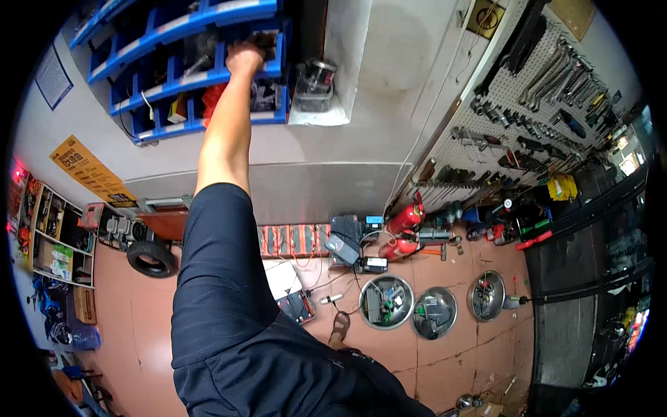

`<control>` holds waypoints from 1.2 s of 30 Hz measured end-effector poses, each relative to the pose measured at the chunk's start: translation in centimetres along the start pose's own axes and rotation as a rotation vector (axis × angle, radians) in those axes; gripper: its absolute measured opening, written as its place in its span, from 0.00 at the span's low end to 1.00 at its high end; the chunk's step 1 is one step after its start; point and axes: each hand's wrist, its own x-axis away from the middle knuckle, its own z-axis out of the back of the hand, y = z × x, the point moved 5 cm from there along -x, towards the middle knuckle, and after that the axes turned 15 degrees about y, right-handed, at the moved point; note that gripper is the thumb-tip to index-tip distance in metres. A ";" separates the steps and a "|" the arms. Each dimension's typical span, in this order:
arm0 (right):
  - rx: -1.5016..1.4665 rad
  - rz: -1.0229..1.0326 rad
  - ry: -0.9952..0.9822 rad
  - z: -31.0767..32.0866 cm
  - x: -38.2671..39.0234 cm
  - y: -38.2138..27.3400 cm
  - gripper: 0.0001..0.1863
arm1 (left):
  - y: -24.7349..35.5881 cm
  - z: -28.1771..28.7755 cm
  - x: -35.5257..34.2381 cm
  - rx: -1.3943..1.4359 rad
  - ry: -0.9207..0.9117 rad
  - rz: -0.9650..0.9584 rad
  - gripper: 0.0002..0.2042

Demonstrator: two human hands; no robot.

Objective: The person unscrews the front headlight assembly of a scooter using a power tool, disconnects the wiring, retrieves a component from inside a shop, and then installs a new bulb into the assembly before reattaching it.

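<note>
My left arm stretches up, and my left hand (244, 58) reaches into a compartment of the blue parts-bin rack (167, 89) on the wall. Its fingers dip among dark small parts (265, 43) and are mostly hidden, so what they hold, if anything, does not show. Below my wrist, a red plastic bag (212, 101) pokes out of a lower bin. Grey small parts (265, 96) fill the bin to its right. A clear bag (200, 50) lies in a compartment left of my hand. My right hand is out of view.
Right of the rack, clear containers (315, 85) stand on a small ledge. Wrenches (556, 76) hang on a pegboard. Along the floor are red fire extinguishers (405, 217), a battery charger (343, 240), metal bowls of parts (386, 301) and a tyre (151, 259).
</note>
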 end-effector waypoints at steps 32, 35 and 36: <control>-0.373 1.469 -0.033 -7.9 40.5 -27.1 0.24 | 3.4 28.2 53.8 1.795 -2.065 1.352 0.20; -0.363 1.392 -0.029 -6.3 39.1 -24.9 0.22 | 4.7 29.8 56.2 1.716 -2.149 1.306 0.23; -0.371 1.364 -0.003 -5.6 38.7 -24.2 0.22 | 5.2 30.4 56.8 1.704 -2.178 1.291 0.23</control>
